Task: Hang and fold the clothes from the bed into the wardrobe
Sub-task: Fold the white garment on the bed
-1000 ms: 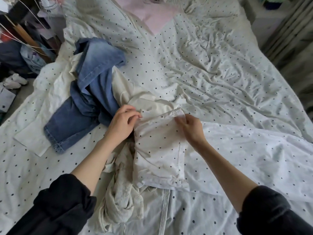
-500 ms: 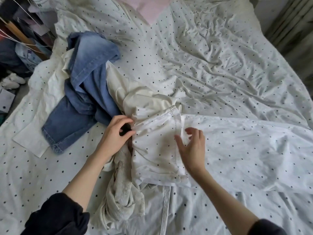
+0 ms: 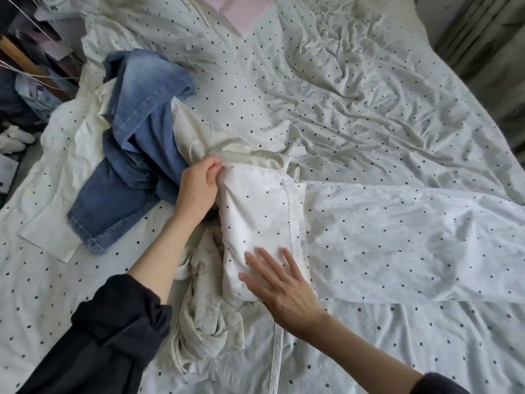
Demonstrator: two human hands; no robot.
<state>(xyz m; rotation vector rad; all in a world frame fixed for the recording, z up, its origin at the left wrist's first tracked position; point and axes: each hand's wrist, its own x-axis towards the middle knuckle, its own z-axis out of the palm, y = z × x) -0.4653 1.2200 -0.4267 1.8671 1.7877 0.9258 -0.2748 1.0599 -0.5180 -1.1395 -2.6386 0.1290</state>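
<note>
Clothes sit heaped mid-bed: blue jeans (image 3: 142,155) over a cream garment (image 3: 199,137), a crumpled embroidered piece (image 3: 207,302) nearest us. Left hand (image 3: 199,191) pinches the top corner of a folded polka-dot cloth (image 3: 255,217), grip closed on the hem, likely to keep that edge taut. Right hand (image 3: 281,291) lies open and flat, holding nothing, pressing the lower end down on the bed (image 3: 369,95) so the fold stays square.

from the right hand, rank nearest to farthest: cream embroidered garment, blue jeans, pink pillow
Measured from the right hand:
1. Crumpled cream embroidered garment, just left of it.
2. Blue denim jeans, up and to the left.
3. Pale pink pillow, at the bed's far end.
</note>
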